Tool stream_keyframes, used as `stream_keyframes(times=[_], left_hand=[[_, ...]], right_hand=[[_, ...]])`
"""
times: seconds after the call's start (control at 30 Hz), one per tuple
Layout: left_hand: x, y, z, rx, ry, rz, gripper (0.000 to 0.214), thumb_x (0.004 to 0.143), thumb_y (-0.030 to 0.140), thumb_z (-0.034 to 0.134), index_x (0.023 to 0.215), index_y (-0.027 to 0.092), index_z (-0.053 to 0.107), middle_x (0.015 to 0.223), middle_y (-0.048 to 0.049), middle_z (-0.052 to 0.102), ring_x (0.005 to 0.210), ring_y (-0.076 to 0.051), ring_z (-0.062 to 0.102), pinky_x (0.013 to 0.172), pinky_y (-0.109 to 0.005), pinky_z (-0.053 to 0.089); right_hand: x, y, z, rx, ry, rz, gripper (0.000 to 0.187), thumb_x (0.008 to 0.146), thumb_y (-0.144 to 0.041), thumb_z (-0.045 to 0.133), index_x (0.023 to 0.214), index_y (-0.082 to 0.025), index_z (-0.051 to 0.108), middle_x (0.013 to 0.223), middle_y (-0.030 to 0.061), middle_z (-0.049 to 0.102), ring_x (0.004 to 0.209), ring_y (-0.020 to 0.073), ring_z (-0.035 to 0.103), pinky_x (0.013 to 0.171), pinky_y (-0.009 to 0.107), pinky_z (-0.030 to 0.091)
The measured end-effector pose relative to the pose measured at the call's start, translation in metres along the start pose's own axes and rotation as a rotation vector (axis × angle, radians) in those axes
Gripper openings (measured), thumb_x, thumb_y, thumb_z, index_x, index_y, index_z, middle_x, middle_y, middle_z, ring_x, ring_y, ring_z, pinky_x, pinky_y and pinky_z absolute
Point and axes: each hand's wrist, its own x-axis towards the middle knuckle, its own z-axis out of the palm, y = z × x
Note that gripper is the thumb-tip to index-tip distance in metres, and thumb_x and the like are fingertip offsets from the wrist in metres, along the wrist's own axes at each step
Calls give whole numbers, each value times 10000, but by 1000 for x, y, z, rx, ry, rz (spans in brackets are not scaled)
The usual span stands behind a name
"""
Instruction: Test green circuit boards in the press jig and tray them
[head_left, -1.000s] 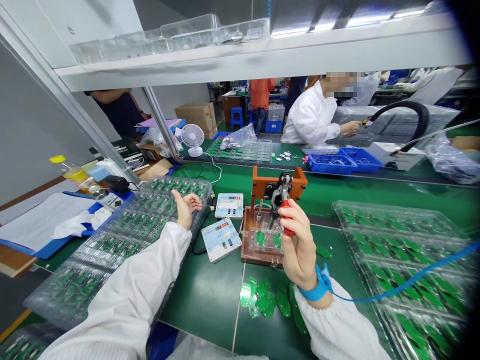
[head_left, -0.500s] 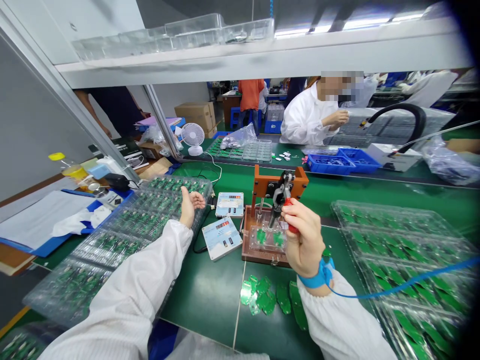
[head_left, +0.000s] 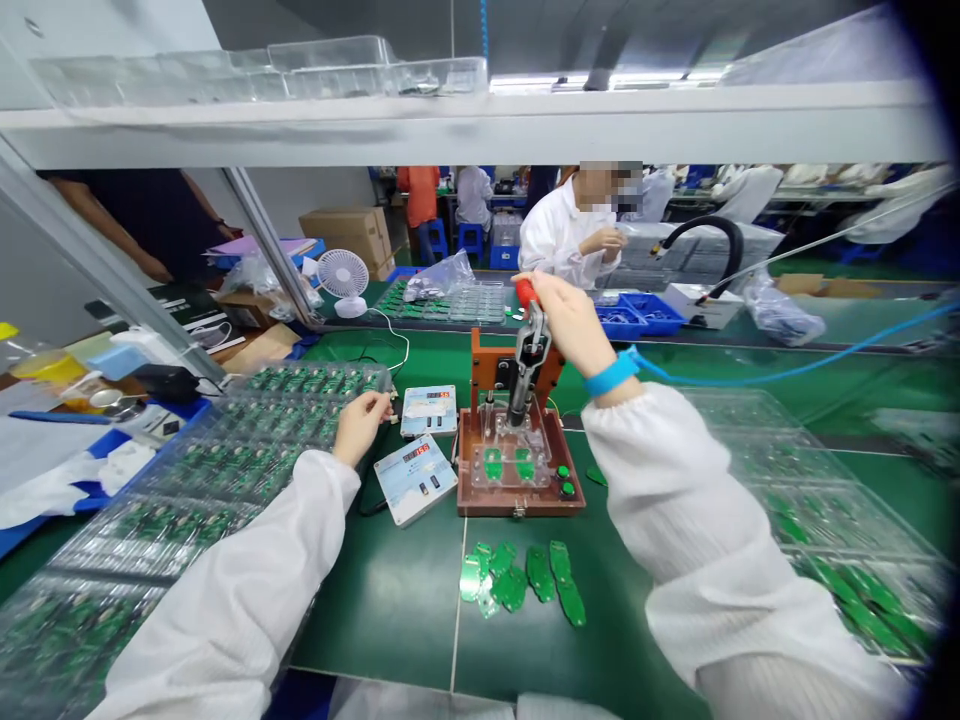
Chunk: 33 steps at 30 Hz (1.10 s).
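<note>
The right grip (head_left: 568, 322) was shut around one red-handled toggle clamp (head_left: 529, 350) at twelve o'clock. The left grip (head_left: 361, 428), loosely curled, sat beside two digital meters (head_left: 428, 410).

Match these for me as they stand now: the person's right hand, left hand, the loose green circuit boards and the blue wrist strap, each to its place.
Things
1. Right hand
2. Left hand
3. Loose green circuit boards
4. Blue wrist strap

Places
A. Around the right wrist
B. On the green mat, in front of the brown fixture base
C. Gripping the red handle
D. At the corner of the clear trays, beside a digital meter

Pairs: 1-C; 2-D; 3-B; 4-A
</note>
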Motion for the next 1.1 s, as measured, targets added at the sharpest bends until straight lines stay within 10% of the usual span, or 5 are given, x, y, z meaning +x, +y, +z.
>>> stream_keyframes(times=[0.17, 0.33, 0.5, 0.73, 1.1], left_hand=[[-37, 38, 32, 137, -257, 198, 175, 785, 389, 744, 871, 244, 791, 947, -69, 760, 899, -277, 674, 817, -349, 523], [-93, 50, 80, 375, -505, 431, 298, 903, 378, 651, 1163, 268, 746, 1205, -100, 686, 1157, -326, 610, 1029, -471, 469], [-108, 46, 96, 391, -435, 493, 268, 902, 347, 660, 1153, 261, 696, 1223, -103, 661, 1194, -329, 578, 1034, -488, 452], [-131, 45, 80, 204, -361, 251, 187, 861, 415, 656, 996, 294, 609, 922, -38, 694, 895, -273, 686, 817, -413, 547], [-193, 17, 84, 210, -832, 559, 540, 809, 370, 706, 1294, 559, 563, 949, 16, 790, 822, -282, 768, 692, -390, 659]], right_hand=[[-107, 27, -13, -156, 202, 162, 422, 1014, -479, 489, 1317, -205, 596, 1056, 66, 697, 926, 190, 634, 823, 350, 519], [-202, 36, 5, -159, -79, 203, 280, 950, -449, 608, 1020, -211, 739, 1014, 85, 733, 983, 233, 644, 909, 424, 518], [-216, 33, 24, -72, -231, 277, 231, 924, -352, 641, 1095, -219, 720, 1283, 118, 669, 1302, 283, 529, 1101, 525, 421], [-232, 17, 3, 215, -250, 534, 236, 932, -372, 610, 1088, -200, 647, 866, 17, 702, 759, 140, 658, 725, 275, 550], [-313, -32, -11, 313, -348, 722, 245, 849, -404, 739, 978, -196, 722, 710, -35, 686, 596, 94, 612, 573, 196, 489]])
